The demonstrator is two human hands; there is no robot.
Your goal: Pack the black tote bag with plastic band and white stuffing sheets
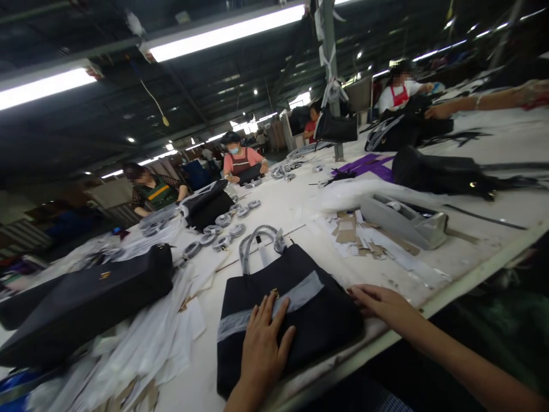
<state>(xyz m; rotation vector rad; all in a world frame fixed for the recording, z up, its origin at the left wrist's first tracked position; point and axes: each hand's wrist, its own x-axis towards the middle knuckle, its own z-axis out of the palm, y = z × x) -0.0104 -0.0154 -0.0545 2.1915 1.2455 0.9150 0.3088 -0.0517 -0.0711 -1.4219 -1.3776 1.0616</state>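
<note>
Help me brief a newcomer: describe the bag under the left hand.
Find the near edge of the white worktable. There lies a black handbag with wrapped grey handles, the left hand upon it. Unlike the long black bag to its left, it bears a pale grey band.

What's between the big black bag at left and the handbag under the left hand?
Head view: loose white strips beside the big black bag, then white tabletop up to the handbag.

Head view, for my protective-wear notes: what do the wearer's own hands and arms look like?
The left hand and right hand wear no gloves, and no rings or watch show. The right forearm shows no sleeve. Dark checked cloth at the bottom edge may be clothing.
</note>
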